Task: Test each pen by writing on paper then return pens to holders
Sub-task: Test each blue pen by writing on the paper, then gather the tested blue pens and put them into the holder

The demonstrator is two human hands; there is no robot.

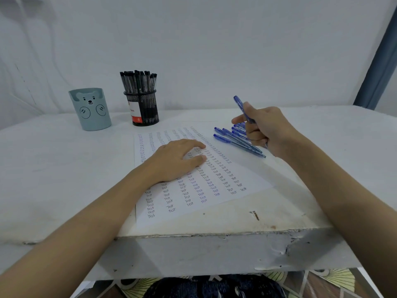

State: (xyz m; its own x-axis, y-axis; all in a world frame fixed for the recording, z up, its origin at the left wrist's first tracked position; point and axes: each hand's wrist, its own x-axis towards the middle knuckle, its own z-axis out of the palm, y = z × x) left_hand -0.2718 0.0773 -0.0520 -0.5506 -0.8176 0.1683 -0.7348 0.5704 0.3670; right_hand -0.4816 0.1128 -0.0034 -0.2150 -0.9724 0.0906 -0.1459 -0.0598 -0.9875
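- The tip of the blue pen (242, 108) in the right hand (265, 130) was hidden behind the fingers, so only its top end showed, sticking up and tilted to the left.
- The right hand's grip was curled round that pen, held up above the counter (53, 168).
- A pile of blue pens (238, 140) lay on the counter just under that hand; part of the pile was hidden by the hand, so I could make out about six but could not count them all.
- The left hand (178, 160) lay flat with straight fingers, pressing on the paper (214, 186) and holding nothing.
- One sheet of paper lay in the middle of the counter, with many rows of the word "Test"; the far rows were too small to read.
- Two holders stood at the back left: a blue bear cup (91, 109), whose inside I could not see, and beside it a black mesh holder (142, 108) packed with black pens (138, 81), too many to count.
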